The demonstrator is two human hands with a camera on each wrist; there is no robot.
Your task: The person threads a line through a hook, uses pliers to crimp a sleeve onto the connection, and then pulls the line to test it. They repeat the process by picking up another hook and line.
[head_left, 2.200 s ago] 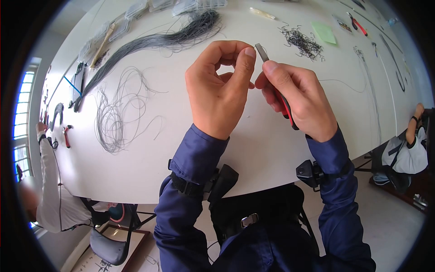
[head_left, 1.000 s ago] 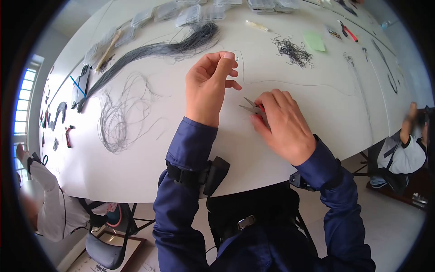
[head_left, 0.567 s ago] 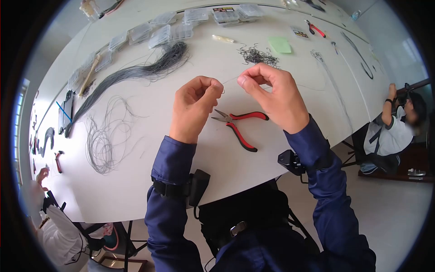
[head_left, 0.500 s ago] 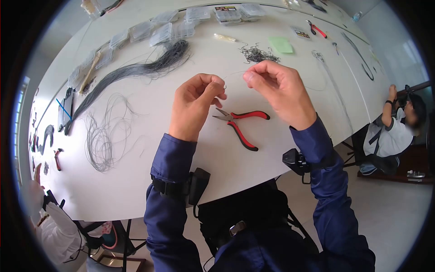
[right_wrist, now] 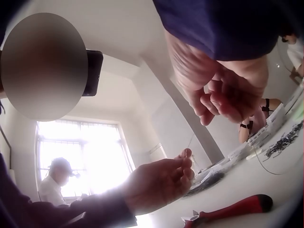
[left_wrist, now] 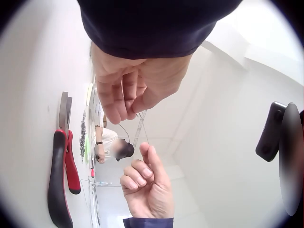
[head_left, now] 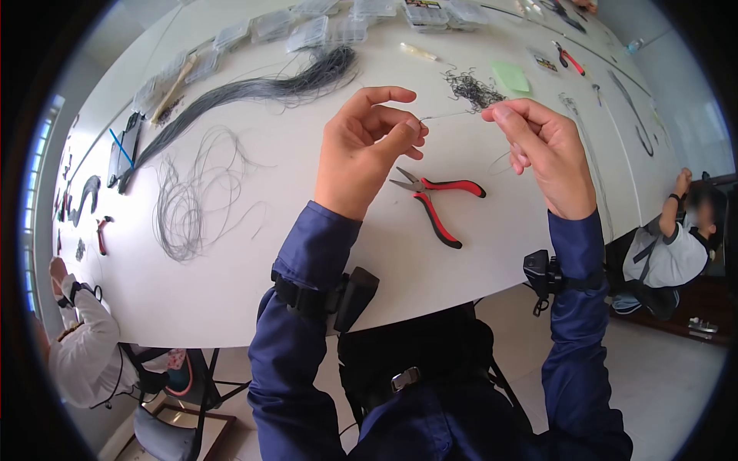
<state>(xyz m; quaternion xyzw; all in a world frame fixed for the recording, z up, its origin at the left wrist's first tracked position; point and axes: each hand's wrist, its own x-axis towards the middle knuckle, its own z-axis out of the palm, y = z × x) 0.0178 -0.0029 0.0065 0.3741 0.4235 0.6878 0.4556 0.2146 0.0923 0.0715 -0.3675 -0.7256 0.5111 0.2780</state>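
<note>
My left hand point(head_left: 357, 154) pinches a small dark fish hook point(head_left: 422, 123) between thumb and fingers; most of the hook is hidden by the fingertips. From it a thin fishing line point(head_left: 457, 115) runs nearly straight to my right hand point(head_left: 546, 146), whose thumb and forefinger pinch it. The line's loose part curves down below the right hand. In the left wrist view the right hand point(left_wrist: 149, 185) faces the left across a gap. Red-and-black pliers point(head_left: 455, 185) lie spread on the white table between and below the hands.
A pile of black hooks point(head_left: 470, 91) and a green paper point(head_left: 510, 77) lie beyond the hands. To the left are a thick grey line bundle point(head_left: 254, 90) and loose coils point(head_left: 184, 207). Clear plastic boxes point(head_left: 307, 34) line the back. Other people sit left and right.
The pliers have gone from my right hand onto the table. That hand has since pinched the line and moved right, away from the left hand, and the line between them has straightened.
</note>
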